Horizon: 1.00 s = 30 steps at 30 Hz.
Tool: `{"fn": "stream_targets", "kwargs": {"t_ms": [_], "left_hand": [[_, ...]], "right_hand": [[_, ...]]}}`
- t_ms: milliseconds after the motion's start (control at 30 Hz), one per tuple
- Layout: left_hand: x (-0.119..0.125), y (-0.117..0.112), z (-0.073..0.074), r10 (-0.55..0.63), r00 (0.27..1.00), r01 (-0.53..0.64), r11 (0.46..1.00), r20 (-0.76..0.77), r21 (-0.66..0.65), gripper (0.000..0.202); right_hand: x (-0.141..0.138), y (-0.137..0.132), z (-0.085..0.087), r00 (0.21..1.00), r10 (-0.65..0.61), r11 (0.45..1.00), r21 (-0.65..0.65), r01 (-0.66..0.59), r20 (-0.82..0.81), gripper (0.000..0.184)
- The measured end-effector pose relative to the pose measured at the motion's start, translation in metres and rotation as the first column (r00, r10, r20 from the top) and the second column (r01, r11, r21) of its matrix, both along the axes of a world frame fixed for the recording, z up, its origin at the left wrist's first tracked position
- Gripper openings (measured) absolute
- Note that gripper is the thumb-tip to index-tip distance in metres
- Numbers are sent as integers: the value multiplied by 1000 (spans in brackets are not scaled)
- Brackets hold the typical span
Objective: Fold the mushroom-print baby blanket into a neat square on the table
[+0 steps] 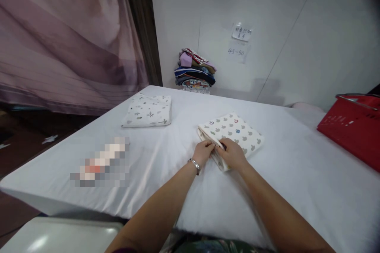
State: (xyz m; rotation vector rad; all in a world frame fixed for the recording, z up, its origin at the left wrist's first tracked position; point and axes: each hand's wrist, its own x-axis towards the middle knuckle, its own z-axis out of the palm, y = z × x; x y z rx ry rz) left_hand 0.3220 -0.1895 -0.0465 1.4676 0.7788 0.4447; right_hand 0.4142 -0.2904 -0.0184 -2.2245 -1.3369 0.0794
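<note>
A folded white cloth (239, 130) printed with grey mouse-head shapes and a few coloured ones lies at an angle on the white-covered table (166, 166). At its near left edge, my left hand (203, 152) pinches the folded layers. Close beside it, my right hand (233, 153) grips the same edge, with its fingers curled over the cloth. The two hands' fingertips nearly meet, and part of them is hidden in the fold. A silver bracelet (195, 165) circles my left wrist.
Another folded white cloth (148, 111) with plant prints lies at the back left. A blurred-out item (102, 162) is at the left. At the right stands a red bag (352, 126) with a metal handle. Stacked folded clothes (195, 69) and a handwritten sign (242, 32) are by the wall.
</note>
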Motion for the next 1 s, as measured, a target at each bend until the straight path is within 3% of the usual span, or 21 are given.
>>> {"fn": "stream_targets", "kwargs": {"t_ms": [167, 367, 667, 1000], "left_hand": [[5, 2, -4, 45, 999, -45, 999, -29, 14, 19], [1, 1, 0, 72, 996, -73, 997, -51, -17, 22], [0, -3, 4, 64, 998, -65, 996, -17, -63, 20], [0, -1, 2, 87, 996, -87, 994, -4, -68, 14]], "right_hand": [[0, 0, 0, 999, -26, 999, -22, 26, 26, 21], [9, -3, -4, 985, -80, 989, 115, 98, -150, 21], [3, -1, -4, 997, -51, 996, 65, 55, -53, 23], [5, -3, -4, 995, -44, 996, 68, 51, -88, 22]]}}
